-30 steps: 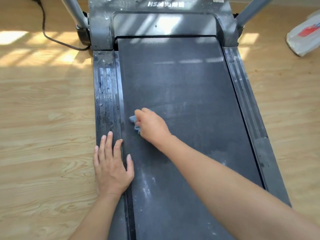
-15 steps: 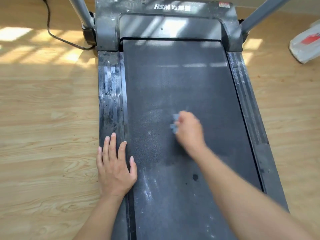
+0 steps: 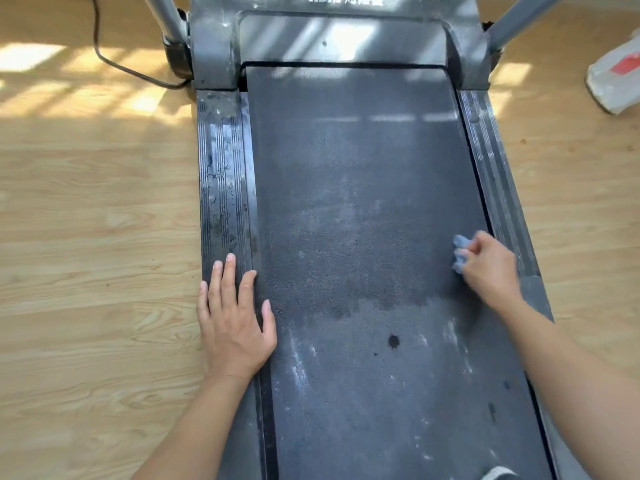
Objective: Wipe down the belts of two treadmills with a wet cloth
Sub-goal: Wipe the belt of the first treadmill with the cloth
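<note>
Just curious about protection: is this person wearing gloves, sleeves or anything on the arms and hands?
No. The left hand and right hand are bare, without gloves. The left forearm and right forearm are bare too; no sleeve, watch, bracelet or ring shows.

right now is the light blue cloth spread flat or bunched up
Bunched up: the light blue cloth is a crumpled wad gripped in the curled right hand, on the dark treadmill belt.

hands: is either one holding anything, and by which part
The right hand grips the blue cloth bunched up in its fist, a few folds poking out. The left hand holds nothing; it rests flat on the side rail.
</note>
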Motion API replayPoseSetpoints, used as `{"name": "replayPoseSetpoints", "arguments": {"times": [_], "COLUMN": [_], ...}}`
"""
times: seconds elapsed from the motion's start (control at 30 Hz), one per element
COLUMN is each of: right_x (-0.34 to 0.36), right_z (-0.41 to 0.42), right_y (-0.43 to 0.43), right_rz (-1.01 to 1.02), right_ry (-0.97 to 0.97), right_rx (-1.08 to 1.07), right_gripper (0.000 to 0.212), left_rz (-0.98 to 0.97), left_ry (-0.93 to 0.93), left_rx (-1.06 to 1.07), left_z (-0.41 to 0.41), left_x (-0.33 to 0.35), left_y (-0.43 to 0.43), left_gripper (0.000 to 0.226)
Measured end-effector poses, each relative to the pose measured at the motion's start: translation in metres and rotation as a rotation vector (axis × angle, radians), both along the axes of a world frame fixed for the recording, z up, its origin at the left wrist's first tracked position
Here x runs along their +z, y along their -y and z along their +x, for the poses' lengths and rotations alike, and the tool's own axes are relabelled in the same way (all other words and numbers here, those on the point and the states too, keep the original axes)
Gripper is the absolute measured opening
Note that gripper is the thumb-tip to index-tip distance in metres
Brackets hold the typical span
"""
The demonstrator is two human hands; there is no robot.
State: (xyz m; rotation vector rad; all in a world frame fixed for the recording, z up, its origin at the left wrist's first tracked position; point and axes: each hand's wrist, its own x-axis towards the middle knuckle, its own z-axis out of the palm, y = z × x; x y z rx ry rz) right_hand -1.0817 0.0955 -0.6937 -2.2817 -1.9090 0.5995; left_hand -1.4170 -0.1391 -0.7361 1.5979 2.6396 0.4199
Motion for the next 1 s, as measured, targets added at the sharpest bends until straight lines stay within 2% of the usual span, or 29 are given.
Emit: {"name": "replayPoseSetpoints", "arguments": {"times": [0.1,0.2,0.3,0.37,0.47,0.53,0.67,0.8,0.93,1.0], "right_x": [0.002,-0.003,-0.011,-0.014,-0.009,-0.008,-0.018,-0.016,-0.021,-0.017], "right_z": [0.0,-0.068,-0.177,-0.246,-0.282,-0.259,-0.22,-0.24,-0.204,-0.214], "right_y": [0.004,0.024,0.062,0.097,0.108,0.092,0.067,0.065,0.112,0.09], "right_rz": [0.043,0.068,0.032,-0.015,-0.07,-0.08,0.002,0.028,-0.021,-0.03], "right_ry": [0.014,-0.07,-0.134,-0.175,-0.193,-0.149,-0.17,-0.159,-0.144,-0.125], "right_rx": [-0.082,0.021,0.332,0.613,0.872,0.845,0.581,0.548,0.678,0.677], "right_gripper": [0.017,0.012,0.011,0.011,0.013,0.017,0.018,0.019,0.033,0.033], "left_rz": [-0.01,-0.014,-0.023,-0.015,0.01,-0.01,-0.012,-0.022,-0.027,0.002], "left_ry": [-0.006,-0.009,-0.013,-0.016,0.001,-0.002,0.002,-0.015,-0.012,-0.014], "left_rx": [-0.002,-0.009,-0.005,0.001,0.009,0.006,0.001,-0.01,-0.009,-0.01], "left_z": [0.0,-0.001,-0.001,-0.001,-0.002,-0.002,0.001,-0.001,0.001,-0.002], "left_x": [0.0,0.0,-0.001,-0.002,-0.001,0.001,0.002,0.001,-0.003,-0.003], "left_y": [-0.001,-0.002,-0.002,-0.001,0.0,0.0,-0.002,-0.003,0.006,0.0], "left_gripper": [0.058,0.057,0.057,0.057,0.056,0.057,0.056,0.056,0.057,0.058]}}
